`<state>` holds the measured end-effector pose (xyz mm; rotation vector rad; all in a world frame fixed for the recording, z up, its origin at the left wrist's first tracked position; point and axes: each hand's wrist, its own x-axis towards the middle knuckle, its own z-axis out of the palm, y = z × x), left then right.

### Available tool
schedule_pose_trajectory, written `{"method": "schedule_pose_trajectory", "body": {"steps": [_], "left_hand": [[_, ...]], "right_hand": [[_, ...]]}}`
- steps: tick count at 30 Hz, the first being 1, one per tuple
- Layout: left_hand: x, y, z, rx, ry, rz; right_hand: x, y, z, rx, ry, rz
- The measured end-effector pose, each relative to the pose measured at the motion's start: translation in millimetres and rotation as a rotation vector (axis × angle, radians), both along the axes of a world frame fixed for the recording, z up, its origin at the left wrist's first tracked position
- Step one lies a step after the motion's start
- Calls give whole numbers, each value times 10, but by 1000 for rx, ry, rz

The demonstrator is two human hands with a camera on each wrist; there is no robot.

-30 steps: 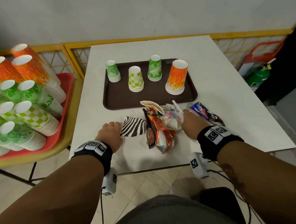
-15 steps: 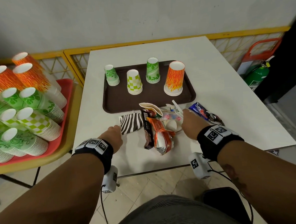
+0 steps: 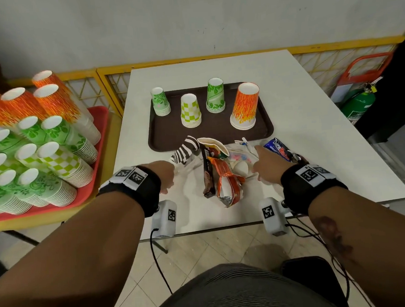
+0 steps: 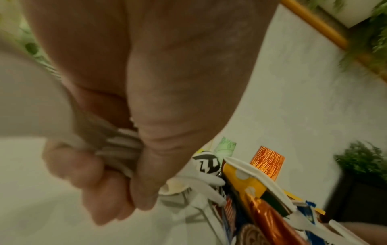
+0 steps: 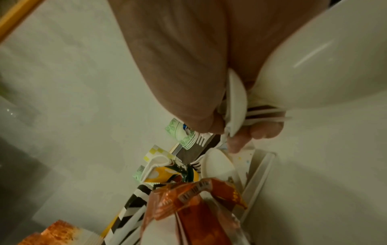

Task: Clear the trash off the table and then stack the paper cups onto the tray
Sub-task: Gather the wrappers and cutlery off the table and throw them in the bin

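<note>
White plastic forks point(image 4: 117, 149) are bunching in the left hand point(image 3: 166, 177), its fingers curled round them, while the right hand point(image 3: 267, 167) is pinching more white cutlery point(image 5: 236, 106) beside the trash pile point(image 3: 218, 173) near the table's point(image 3: 313, 122) front edge. Wrappers and a striped cup point(image 3: 184, 151) are crowding against the brown tray's point(image 3: 169, 134) near rim, where four cup stacks point(image 3: 190, 111) are standing inverted. Closing both hands inward together should gather the loose pile in one lift without nudging the tray.
</note>
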<state>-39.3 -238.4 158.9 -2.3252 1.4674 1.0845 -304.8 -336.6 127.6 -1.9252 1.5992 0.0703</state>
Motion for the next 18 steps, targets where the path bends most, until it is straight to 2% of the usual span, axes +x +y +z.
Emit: {"method": "schedule_pose_trajectory", "body": {"steps": [5,9,13,16,18], "left_hand": [[-16,100,194,118,0,4],[82,197,413,94,-44,-142],[127,213,642,20,162,-129],[-122,47,897,-33,355,-212],[-411,-158,1023,-102,419,-295]], "right_hand": [[-113,118,114,143,-28,-4],[-251,205,145,289,-264,-142],[-366,333,237,288,-535,-360],[-478,439,313,310,-713,-448],[-577,501,374,295,-799,-521]]}}
